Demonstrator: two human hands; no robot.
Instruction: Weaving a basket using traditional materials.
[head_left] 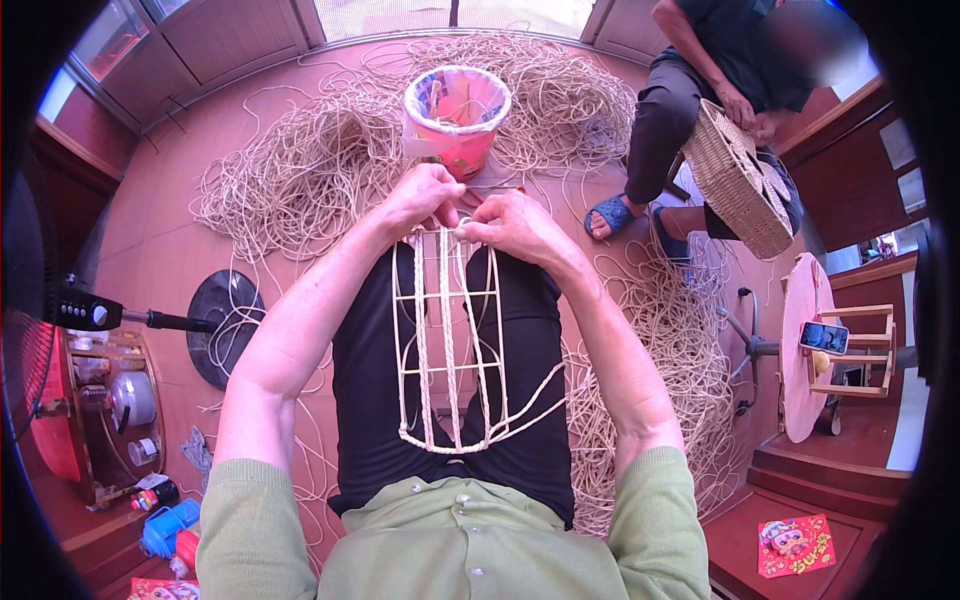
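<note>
A long metal-wire frame (450, 368) lies across my lap, its near end rounded. Pale twisted cord runs lengthwise along several of its bars, and a loose tail of cord (535, 408) trails off to the right of the near end. At the frame's far end my left hand (428, 198) is closed, thumb and fingers pinching the cord there. Close against it, my right hand (512, 226) is also closed, its fingertips pinching cord at the same end. The exact crossing of the strands is partly hidden by my fingers.
A pink lined bin (455, 150) stands just beyond my hands. Heaps of loose cord (310, 165) cover the floor around it and at right. A fan (85, 312) stands at left. Another person (680, 100) sits at far right with a woven basket (735, 180). A phone (824, 338) is right.
</note>
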